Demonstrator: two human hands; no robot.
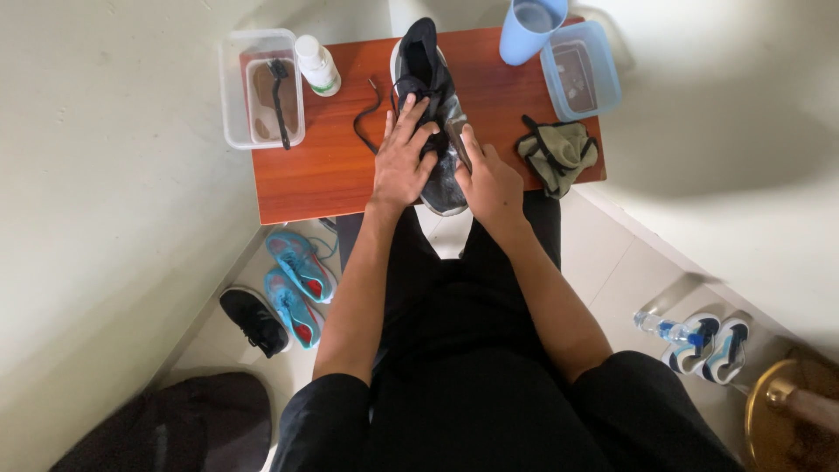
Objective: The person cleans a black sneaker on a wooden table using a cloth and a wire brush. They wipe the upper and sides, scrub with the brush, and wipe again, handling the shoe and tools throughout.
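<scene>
A black and grey sneaker [428, 65] lies lengthwise on a small reddish wooden table [306, 179], toe toward me. My left hand [400, 157] rests flat on its laces and tongue, fingers spread. My right hand [489, 179] grips the shoe's right side near the toe, thumb on the upper. A loose black shoelace [367, 114] trails on the table to the left of the shoe.
A clear tub [234, 87] holding a black brush [280, 100] sits at the table's left edge, beside a white bottle [316, 65]. A blue cup [529, 31], a blue-tinted tub [603, 74] and an olive cloth [559, 153] sit right. Shoes [297, 284] and a water bottle [669, 329] lie on the floor.
</scene>
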